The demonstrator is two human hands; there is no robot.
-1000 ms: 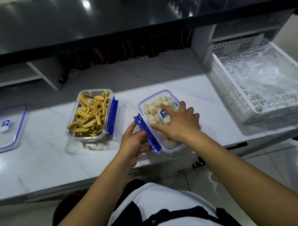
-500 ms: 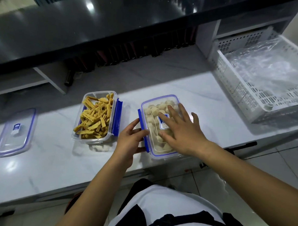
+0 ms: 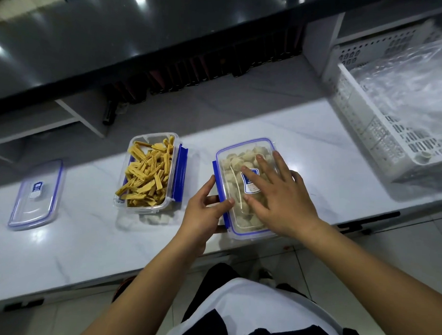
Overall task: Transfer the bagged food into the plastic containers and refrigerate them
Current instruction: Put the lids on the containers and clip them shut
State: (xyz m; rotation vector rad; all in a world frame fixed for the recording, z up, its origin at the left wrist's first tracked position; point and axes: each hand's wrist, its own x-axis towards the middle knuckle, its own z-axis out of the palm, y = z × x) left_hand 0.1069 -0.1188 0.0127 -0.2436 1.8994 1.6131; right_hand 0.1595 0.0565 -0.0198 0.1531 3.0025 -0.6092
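Observation:
A clear plastic container [image 3: 236, 154] holding pale round food pieces sits at the counter's front edge with its blue-rimmed lid on. My right hand [image 3: 279, 194] presses flat on that lid, fingers spread. My left hand [image 3: 204, 212] pinches the blue side clasp [image 3: 218, 177] on the container's left side, thumb on top. To the left stands an uncovered container [image 3: 149, 173] full of yellow strips, its blue clasps folded outward. A loose lid [image 3: 36, 194] with a blue rim lies at the far left.
The white marble counter [image 3: 82, 237] runs under a dark glossy shelf [image 3: 144, 34]. A white perforated basket [image 3: 381, 128] lined with clear plastic stands at the right. Small dark items line the back wall beneath the shelf.
The blue clasp stuck out at an angle a second ago and now lies down against the container's side. My right hand has flattened on the lid. The camera has shifted closer.

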